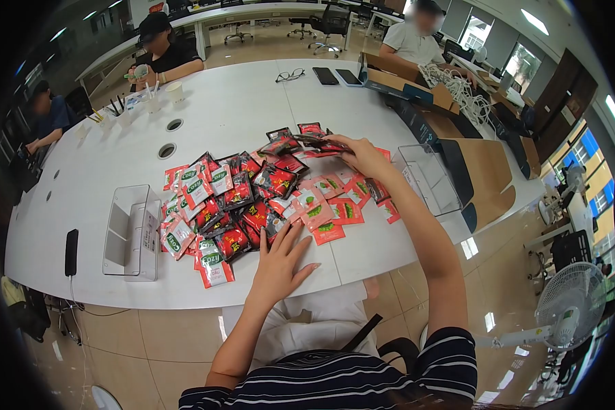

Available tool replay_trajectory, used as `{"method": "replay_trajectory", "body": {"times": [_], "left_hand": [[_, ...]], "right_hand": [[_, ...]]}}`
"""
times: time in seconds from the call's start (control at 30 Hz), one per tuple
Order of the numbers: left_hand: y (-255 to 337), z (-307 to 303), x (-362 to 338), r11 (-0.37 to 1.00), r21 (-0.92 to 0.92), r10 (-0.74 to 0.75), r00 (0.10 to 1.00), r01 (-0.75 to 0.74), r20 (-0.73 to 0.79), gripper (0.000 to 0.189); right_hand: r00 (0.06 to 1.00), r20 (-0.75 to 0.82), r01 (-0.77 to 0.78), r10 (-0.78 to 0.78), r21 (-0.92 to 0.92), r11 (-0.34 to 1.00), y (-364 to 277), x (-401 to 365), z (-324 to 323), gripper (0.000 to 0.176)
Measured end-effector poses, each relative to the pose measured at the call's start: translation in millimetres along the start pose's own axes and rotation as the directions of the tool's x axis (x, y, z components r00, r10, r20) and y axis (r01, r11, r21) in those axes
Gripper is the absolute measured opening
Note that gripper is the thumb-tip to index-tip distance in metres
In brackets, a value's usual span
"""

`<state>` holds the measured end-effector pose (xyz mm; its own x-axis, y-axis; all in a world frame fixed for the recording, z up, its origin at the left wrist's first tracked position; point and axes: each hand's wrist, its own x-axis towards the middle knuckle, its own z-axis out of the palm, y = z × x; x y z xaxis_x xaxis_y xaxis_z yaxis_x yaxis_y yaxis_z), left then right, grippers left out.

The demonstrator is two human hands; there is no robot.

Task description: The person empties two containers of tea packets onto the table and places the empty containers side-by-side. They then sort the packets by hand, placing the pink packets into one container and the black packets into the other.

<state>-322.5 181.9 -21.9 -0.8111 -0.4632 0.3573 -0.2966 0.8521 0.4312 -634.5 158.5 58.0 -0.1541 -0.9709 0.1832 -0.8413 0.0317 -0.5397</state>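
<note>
A heap of small packets lies on the white table in front of me. Black-and-red packets fill its middle, red-and-white packets lie along its left side, and pinkish-red packets with green print spread at the right. My left hand is open, fingers spread, with the fingertips on the near edge of the heap. At the far edge, my right hand pinches dark red-and-black packets between thumb and fingers; its fingers partly cover them.
A clear plastic bin stands left of the heap, another clear bin at the right. Beyond are open cardboard boxes, white cables, two phones, glasses and cups. Other people sit around the table.
</note>
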Motion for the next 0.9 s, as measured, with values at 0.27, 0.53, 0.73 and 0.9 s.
{"method": "replay_trajectory", "body": {"times": [0.27, 0.53, 0.73, 0.9], "left_hand": [[0, 0, 0, 1.0, 0.004, 0.001, 1.0, -0.001, 0.006, 0.053], [0, 0, 1, 0.999, 0.013, 0.031, 0.999, -0.031, -0.013, 0.052], [-1, 0, 1, 0.999, 0.017, 0.027, 1.0, -0.027, -0.011, 0.053], [-1, 0, 1, 0.999, 0.025, 0.025, 1.0, -0.025, 0.001, 0.053]], "right_hand": [[0.999, 0.025, 0.014, -0.02, 0.221, 0.975, -6, 4, -2, 0.052], [0.993, -0.041, 0.111, -0.106, 0.552, 0.826, 8, 17, 14, 0.041], [0.958, 0.146, -0.278, 0.245, 0.666, 0.692, -17, 16, 16, 0.03], [0.934, 0.146, -0.294, 0.326, 0.833, 0.469, 19, 32, 52, 0.031]]}}
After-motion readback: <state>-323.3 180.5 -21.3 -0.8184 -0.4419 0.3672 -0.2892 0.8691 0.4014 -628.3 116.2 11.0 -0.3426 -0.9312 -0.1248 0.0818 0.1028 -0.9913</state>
